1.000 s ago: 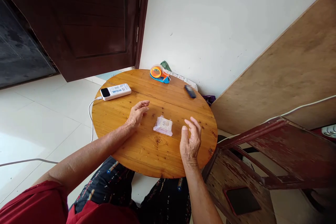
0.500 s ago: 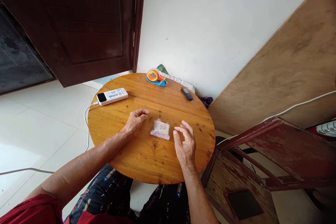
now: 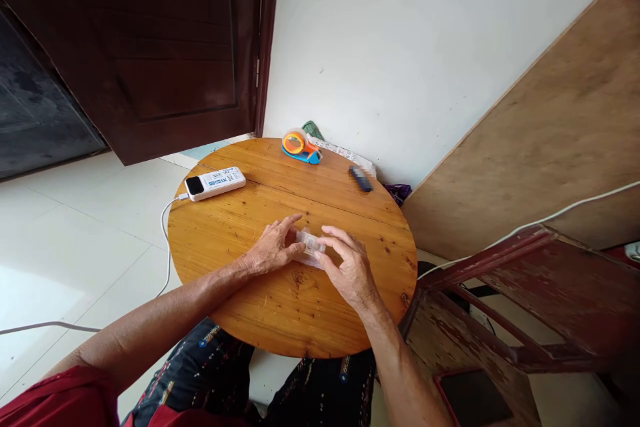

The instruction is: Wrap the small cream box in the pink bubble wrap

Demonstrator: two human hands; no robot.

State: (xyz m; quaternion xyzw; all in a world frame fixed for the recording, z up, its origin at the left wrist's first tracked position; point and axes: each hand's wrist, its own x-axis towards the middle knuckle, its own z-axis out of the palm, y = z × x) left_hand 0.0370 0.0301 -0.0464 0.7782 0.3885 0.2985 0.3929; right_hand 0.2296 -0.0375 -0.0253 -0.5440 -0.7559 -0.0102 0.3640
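A small packet in clear bubble wrap [image 3: 312,248], with a pale label on top, lies near the middle of the round wooden table. My left hand [image 3: 274,245] is at its left side, thumb along the near edge and forefinger reaching past the far corner. From the right, my right hand [image 3: 349,268] grips the packet's other end between thumb and fingers. Parts of the wrapping are hidden under the fingers of both hands.
An orange and blue tape dispenser [image 3: 303,147] stands at the table's far edge. A white power bank [image 3: 216,183] with a cable lies at the left, and a dark blurred object [image 3: 361,178] at the far right. A wooden chair [image 3: 470,320] bearing a phone [image 3: 474,397] stands to the right.
Both hands have moved inward from either side of the packet and taken hold of it. The packet has stayed at about the same spot on the table.
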